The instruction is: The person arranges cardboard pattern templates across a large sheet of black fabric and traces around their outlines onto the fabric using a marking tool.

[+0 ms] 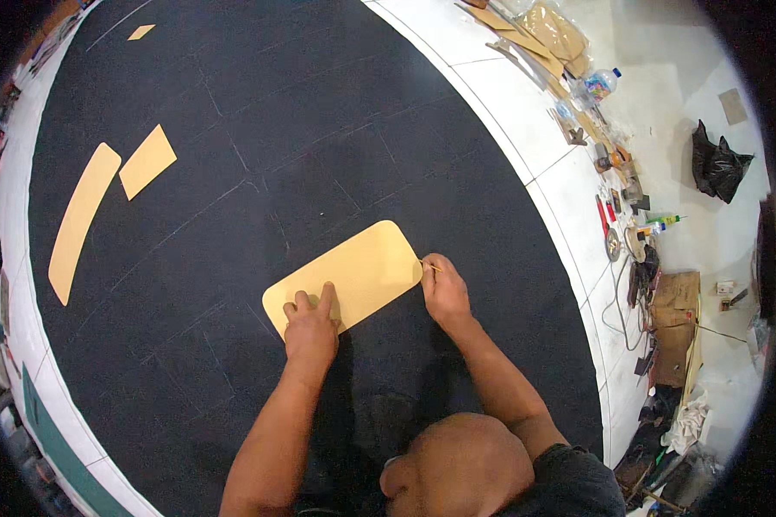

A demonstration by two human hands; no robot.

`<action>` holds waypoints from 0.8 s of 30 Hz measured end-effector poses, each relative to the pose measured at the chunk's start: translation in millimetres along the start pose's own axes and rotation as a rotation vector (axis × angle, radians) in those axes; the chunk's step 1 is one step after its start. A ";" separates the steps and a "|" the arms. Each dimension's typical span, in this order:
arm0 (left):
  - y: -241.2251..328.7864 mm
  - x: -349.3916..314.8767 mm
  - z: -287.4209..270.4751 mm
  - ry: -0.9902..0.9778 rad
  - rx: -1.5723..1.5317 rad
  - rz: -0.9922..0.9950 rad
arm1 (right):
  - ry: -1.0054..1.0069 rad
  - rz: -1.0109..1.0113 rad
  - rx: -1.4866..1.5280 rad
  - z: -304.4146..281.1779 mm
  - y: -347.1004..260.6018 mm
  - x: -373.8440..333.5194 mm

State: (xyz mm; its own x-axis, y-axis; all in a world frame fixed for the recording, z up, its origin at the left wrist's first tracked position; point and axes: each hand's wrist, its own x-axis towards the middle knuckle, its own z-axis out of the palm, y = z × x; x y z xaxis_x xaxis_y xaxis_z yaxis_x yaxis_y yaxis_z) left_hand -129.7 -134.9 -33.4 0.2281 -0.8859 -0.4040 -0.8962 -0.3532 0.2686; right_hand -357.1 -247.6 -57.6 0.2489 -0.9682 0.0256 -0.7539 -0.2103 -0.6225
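A pale yellow card template (353, 267), a long rectangle with rounded corners, lies flat and slanted on a large black fabric sheet (457, 189). My left hand (312, 330) rests on its lower left part, fingers spread and pressing down on the surface. At the template's right end, my right hand (446, 289) is closed around a thin yellow pen-like stick (435, 268), its tip close to the template's edge. Faint pale lines cross the black fabric in several places.
A curved yellow strip (82, 224) and a four-sided yellow piece (149, 162) lie at the left, with a small yellow diamond (141, 32) farther off. White floor tiles (526, 138) border the fabric. Along the right stand a plastic bottle (602, 84), red-handled scissors (606, 226) and a cardboard box (674, 327).
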 end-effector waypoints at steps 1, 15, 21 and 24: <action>-0.5 0.1 0.6 -0.002 -0.001 0.002 | -0.001 -0.007 0.002 -1.3 1.6 -2.5; -6.3 2.1 2.3 0.021 -0.050 -0.003 | -0.029 -0.159 -0.140 -6.2 7.6 -29.3; -5.9 5.8 -1.7 0.058 -0.026 0.019 | -0.068 -0.283 -0.120 4.3 -16.8 -44.9; -6.9 6.3 1.5 0.022 -0.027 0.009 | -0.133 -0.313 -0.031 18.6 -28.9 -53.2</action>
State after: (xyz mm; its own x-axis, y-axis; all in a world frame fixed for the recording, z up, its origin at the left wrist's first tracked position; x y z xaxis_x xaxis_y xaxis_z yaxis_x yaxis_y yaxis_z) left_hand -122.7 -137.6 -39.1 0.2283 -0.8954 -0.3822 -0.8879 -0.3525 0.2955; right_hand -337.2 -187.6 -55.5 0.5468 -0.8302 0.1088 -0.6457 -0.5008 -0.5764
